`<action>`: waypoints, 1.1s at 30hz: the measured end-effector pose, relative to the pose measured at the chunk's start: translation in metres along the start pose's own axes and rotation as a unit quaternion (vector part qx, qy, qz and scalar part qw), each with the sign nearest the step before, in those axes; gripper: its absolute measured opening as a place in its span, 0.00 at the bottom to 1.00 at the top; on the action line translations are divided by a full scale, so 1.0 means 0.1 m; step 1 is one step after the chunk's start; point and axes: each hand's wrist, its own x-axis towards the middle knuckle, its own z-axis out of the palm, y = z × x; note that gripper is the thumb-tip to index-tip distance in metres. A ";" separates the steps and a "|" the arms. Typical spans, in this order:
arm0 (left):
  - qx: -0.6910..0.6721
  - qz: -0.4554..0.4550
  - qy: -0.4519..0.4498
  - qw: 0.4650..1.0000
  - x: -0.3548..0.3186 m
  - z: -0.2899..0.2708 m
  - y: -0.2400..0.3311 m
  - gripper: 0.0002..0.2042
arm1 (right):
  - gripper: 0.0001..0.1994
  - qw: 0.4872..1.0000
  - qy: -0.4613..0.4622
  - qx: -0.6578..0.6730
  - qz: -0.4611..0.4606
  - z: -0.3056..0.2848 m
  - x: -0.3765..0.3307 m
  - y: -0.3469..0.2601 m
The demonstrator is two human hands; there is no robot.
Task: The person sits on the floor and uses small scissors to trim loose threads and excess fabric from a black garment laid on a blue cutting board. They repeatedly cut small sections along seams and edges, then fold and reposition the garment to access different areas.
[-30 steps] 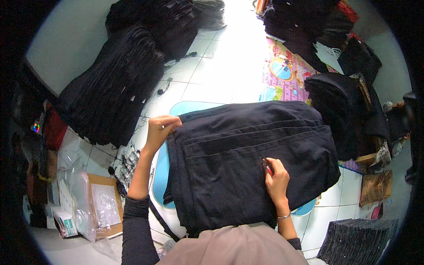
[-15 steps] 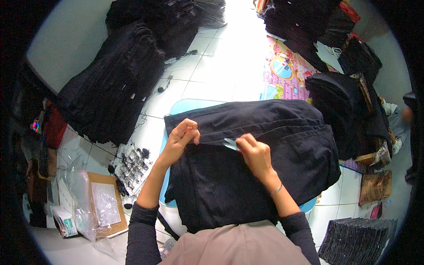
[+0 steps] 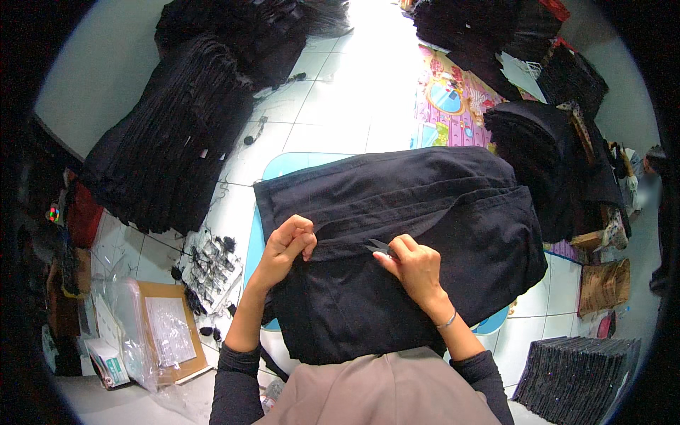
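A folded black garment (image 3: 425,297), probably trousers with long seams, is spread in front of me over a light blue tabletop (image 3: 287,165). My left hand (image 3: 287,249) is closed in a pinch above its left part; whatever is between the fingertips is too small or dark to make out. My right hand (image 3: 419,268) grips a pair of small thread snips (image 3: 380,246), their pointed blades aimed left toward the other hand. The snips hover just over the cloth near a raised fold, and I cannot tell whether they touch it.
Tall stacks of black cloth (image 3: 177,134) stand at the far left, with more black cloth (image 3: 531,142) at the right. Thread scraps (image 3: 209,265) litter the floor beside a plastic-wrapped brown board (image 3: 173,333). A neat black pile (image 3: 577,375) sits at the near right.
Both hands have moved nearer to me, and the snips have turned so their blades look dark. A fold of the garment's middle now stands raised. The whole view has shifted slightly.
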 end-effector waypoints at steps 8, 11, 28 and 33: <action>-0.019 0.015 0.014 1.000 0.00 0.03 0.05 0.01 | 0.17 0.999 0.018 -0.023 -0.025 0.15 0.11 -0.02; 0.029 0.006 0.025 0.999 -0.01 -0.11 0.03 0.02 | 0.17 0.999 0.017 -0.031 -0.016 0.16 0.11 -0.03; 0.408 -0.486 0.464 0.618 -2.41 -2.37 -1.29 0.30 | 0.12 0.993 0.075 0.014 -0.094 0.24 0.68 -0.21; 0.628 -0.413 0.479 0.453 -1.91 -2.07 -0.87 0.33 | 0.09 0.997 0.063 -0.003 -0.042 0.42 1.27 -0.25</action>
